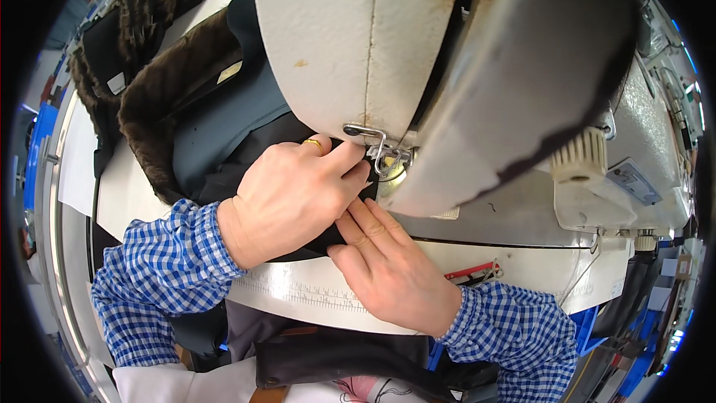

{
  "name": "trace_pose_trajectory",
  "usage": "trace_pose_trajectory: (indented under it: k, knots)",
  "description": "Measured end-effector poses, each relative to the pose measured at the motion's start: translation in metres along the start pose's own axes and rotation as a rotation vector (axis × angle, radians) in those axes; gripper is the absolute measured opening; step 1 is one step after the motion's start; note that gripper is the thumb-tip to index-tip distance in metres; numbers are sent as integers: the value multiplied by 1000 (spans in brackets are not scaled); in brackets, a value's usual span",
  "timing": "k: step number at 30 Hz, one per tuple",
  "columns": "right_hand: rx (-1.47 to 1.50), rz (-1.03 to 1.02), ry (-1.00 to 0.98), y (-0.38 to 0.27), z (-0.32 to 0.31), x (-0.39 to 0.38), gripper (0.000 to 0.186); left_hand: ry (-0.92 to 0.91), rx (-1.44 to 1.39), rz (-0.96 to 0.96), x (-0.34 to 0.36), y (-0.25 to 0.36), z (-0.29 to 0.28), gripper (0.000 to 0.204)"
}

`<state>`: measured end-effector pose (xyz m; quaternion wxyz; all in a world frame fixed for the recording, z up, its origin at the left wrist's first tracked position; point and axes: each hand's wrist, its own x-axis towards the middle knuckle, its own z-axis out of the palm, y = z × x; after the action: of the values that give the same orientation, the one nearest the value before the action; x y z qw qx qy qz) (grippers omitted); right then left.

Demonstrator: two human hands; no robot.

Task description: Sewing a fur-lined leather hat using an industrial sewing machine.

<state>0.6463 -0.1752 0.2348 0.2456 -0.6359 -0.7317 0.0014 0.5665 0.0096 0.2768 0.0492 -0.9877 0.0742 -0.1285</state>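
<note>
My left hand point(294, 194), with a gold ring on one finger, lies curled on black fabric point(246, 145) right under the head of a white sewing machine point(350, 37). Its fingertips pinch the cloth beside the metal presser foot point(384, 157). My right hand point(388, 261) rests flat just below, fingers pointing up-left and pressing the same black fabric against the machine bed point(514, 257). Both wrists wear blue-and-white checked sleeves. The needle itself is hidden by the machine head and my fingers.
A garment with a brown fur collar point(149, 112) and grey-blue lining point(216, 127) spreads across the table's left. A printed ruler strip point(313, 295) runs along the white table edge. A red-handled tool point(473, 270) lies on the bed. A ribbed cream knob point(578, 157) sticks out at right.
</note>
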Motion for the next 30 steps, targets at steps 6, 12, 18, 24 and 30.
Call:
trace_pose_trajectory:
  k: [6, 12, 18, 24, 30]
  knots:
    - [39, -12, 21, 4, 3, 4, 22, 29, -102, 1, -2, 7, 4, 21]
    - [319, -129, -55, 22, 11, 11, 26, -114, -101, -97, -33, 1, -28, 27]
    - [357, -243, -152, -3, 27, 36, 29, 54, 18, -87, -70, -25, -48, 38]
    - [505, -155, -82, -76, 60, 15, 23, 40, 75, 278, -67, 40, -44, 16]
    - [126, -317, 161, -61, 40, -2, 36, 137, -457, -94, -77, 10, -15, 45]
